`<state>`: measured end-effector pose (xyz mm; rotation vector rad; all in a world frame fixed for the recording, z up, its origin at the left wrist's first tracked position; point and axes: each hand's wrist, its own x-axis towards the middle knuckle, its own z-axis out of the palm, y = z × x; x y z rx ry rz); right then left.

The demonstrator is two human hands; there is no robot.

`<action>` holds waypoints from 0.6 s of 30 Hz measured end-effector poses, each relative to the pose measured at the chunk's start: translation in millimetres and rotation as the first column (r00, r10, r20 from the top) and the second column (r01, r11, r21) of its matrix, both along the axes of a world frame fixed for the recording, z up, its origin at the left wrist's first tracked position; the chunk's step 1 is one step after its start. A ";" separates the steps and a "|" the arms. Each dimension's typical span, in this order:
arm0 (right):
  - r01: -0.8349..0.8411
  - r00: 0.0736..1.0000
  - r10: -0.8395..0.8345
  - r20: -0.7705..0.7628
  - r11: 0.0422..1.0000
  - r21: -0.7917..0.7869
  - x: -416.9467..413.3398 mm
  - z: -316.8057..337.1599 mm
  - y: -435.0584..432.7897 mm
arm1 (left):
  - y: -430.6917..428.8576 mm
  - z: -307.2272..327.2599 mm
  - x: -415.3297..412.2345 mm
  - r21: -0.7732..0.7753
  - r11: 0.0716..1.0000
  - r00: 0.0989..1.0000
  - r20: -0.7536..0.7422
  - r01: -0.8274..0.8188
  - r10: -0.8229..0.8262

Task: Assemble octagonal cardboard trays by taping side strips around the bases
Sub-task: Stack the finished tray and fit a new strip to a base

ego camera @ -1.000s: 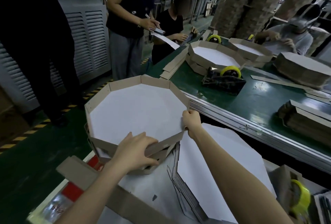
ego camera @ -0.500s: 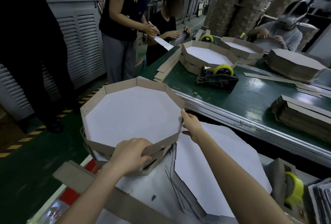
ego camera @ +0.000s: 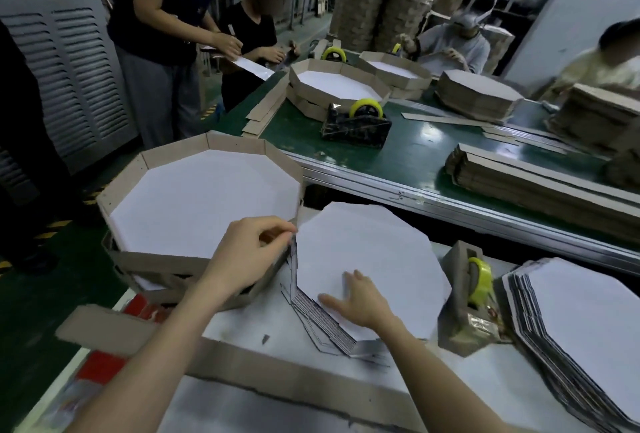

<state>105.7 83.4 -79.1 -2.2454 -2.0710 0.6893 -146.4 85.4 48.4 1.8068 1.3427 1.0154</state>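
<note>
An assembled octagonal tray [ego camera: 204, 197], white inside with brown cardboard walls, sits on a stack of other trays at the table's left edge. My left hand [ego camera: 249, 252] is at its near right corner, fingers curled and pinching the wall's edge. Beside it lies a stack of flat white octagonal bases [ego camera: 367, 256]. My right hand [ego camera: 360, 301] rests flat on the top base near its front edge, fingers spread. A long brown side strip [ego camera: 242, 367] lies across the table in front of me.
A tape dispenser with a yellow roll [ego camera: 474, 297] stands right of the bases, with another base stack [ego camera: 588, 332] beyond. Across the gap, a green conveyor [ego camera: 426, 152] carries a dispenser [ego camera: 356, 124], finished trays [ego camera: 336, 86] and cardboard piles. Other people work on the far side.
My right hand let go of the tray's right corner and dropped onto the flat base stack. My left hand slid right along the tray's near wall to its corner.
</note>
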 end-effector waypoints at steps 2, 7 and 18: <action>-0.046 0.991 0.064 0.116 0.987 -0.153 0.2 -9.3 -20.5 | -11.1 -1.5 2.5 -0.009 1.000 0.999 0.019 0.026 -0.025; -0.146 0.929 0.187 0.319 0.978 -0.148 -5.2 -18.5 -57.4 | -38.4 0.2 -3.1 -0.021 0.999 0.998 0.035 0.047 -0.046; 0.031 0.952 -0.155 0.265 0.907 0.420 1.5 92.4 -84.9 | -87.2 31.4 -36.2 0.087 0.992 0.991 0.089 0.090 -0.098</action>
